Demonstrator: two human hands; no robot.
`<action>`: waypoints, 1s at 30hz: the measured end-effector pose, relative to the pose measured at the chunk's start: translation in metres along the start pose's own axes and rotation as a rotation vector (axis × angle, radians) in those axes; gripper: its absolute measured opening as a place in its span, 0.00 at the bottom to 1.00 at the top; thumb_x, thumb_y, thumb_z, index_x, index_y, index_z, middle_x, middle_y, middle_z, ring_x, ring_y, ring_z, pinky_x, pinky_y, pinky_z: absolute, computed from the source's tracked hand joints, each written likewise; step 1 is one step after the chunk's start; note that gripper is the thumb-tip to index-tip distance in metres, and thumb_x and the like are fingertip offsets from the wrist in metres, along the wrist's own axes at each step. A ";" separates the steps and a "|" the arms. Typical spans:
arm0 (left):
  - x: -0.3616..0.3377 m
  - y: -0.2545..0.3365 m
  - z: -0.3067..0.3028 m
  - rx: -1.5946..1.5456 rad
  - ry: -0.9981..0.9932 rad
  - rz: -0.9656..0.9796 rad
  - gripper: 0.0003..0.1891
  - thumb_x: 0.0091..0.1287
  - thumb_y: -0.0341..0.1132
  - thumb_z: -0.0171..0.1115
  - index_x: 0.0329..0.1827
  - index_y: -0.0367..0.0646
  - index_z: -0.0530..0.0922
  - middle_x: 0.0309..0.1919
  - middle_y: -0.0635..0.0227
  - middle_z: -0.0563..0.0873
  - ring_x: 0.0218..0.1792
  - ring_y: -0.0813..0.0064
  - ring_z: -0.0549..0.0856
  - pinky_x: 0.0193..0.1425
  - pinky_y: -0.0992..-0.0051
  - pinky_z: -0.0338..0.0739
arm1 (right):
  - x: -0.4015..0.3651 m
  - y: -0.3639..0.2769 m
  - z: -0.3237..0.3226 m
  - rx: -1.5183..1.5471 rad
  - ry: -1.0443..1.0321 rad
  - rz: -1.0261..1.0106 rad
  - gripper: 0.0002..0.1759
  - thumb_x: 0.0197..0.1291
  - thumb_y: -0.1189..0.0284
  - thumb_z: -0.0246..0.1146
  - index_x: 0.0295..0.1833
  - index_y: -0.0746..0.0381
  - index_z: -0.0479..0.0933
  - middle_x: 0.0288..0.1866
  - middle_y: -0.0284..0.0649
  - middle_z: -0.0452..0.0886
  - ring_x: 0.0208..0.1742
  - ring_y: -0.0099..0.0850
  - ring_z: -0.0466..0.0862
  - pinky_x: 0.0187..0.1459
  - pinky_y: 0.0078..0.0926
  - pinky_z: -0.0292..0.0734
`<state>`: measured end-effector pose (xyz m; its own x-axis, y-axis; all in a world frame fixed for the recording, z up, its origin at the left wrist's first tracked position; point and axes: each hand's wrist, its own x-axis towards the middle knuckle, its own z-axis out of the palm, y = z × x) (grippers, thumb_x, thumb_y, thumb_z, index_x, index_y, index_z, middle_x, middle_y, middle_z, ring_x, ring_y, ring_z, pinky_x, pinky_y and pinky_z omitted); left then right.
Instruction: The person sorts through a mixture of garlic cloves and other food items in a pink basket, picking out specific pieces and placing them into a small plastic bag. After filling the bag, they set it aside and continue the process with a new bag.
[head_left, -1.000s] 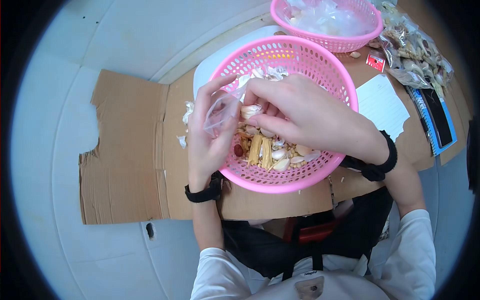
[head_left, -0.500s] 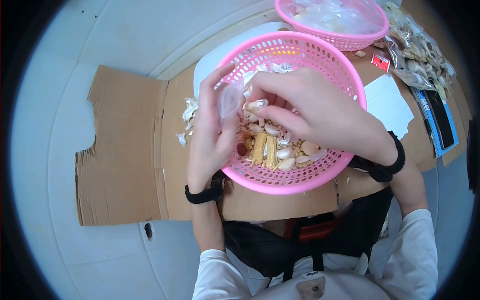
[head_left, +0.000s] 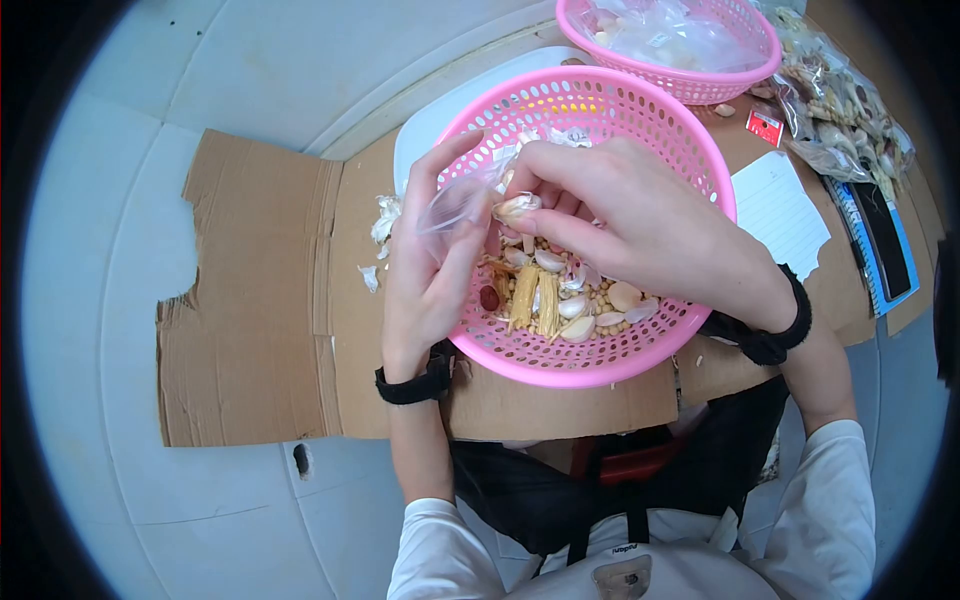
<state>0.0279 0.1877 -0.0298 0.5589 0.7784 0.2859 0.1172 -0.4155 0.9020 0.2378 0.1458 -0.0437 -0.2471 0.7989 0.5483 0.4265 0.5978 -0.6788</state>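
Observation:
My left hand (head_left: 432, 270) is curled around a clear plastic bag (head_left: 455, 212) over the left side of a pink basket (head_left: 575, 376). Between the thumb and fingers of my right hand (head_left: 610, 205) is a garlic clove (head_left: 517, 208), close to the bag's mouth. Below both hands, the basket holds pale beans, garlic cloves (head_left: 577, 328), yellow dried sticks (head_left: 523, 297) and a dark red date (head_left: 489, 297). White papery skins lie at its far side.
Behind stands a second pink basket (head_left: 680, 85) with plastic bags. To the right are filled bags (head_left: 840, 110), a red packet (head_left: 765, 127), lined paper (head_left: 780, 215) and a dark phone (head_left: 885, 235) on a blue notebook. Cardboard (head_left: 260, 300) extends left, with garlic skins (head_left: 385, 220) near the basket.
The camera view has shifted slightly. The bag at my left hand has changed shape, spreading further left. My right hand still holds the clove.

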 end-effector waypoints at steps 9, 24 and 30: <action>0.000 -0.016 -0.005 0.076 -0.041 0.071 0.34 0.68 0.17 0.49 0.81 0.37 0.65 0.54 0.65 0.83 0.47 0.83 0.79 0.52 0.79 0.77 | 0.000 -0.002 -0.001 -0.076 -0.068 -0.009 0.08 0.71 0.71 0.67 0.48 0.64 0.78 0.32 0.46 0.86 0.36 0.42 0.89 0.38 0.38 0.81; 0.002 -0.009 -0.005 -0.062 -0.036 0.111 0.34 0.71 0.19 0.53 0.83 0.35 0.61 0.46 0.68 0.81 0.47 0.80 0.79 0.55 0.76 0.77 | 0.000 0.000 0.001 -0.059 0.031 -0.005 0.12 0.75 0.68 0.61 0.44 0.68 0.76 0.27 0.57 0.81 0.34 0.57 0.85 0.37 0.52 0.77; 0.002 -0.011 -0.004 -0.052 -0.016 0.091 0.34 0.71 0.19 0.57 0.81 0.34 0.62 0.46 0.68 0.81 0.47 0.81 0.79 0.55 0.77 0.77 | 0.000 0.000 0.001 -0.047 0.036 -0.032 0.12 0.75 0.68 0.61 0.44 0.68 0.75 0.27 0.57 0.82 0.33 0.58 0.85 0.36 0.52 0.77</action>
<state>0.0240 0.1955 -0.0375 0.5783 0.7306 0.3629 0.0229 -0.4592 0.8880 0.2365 0.1459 -0.0445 -0.2301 0.7760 0.5873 0.4593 0.6187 -0.6374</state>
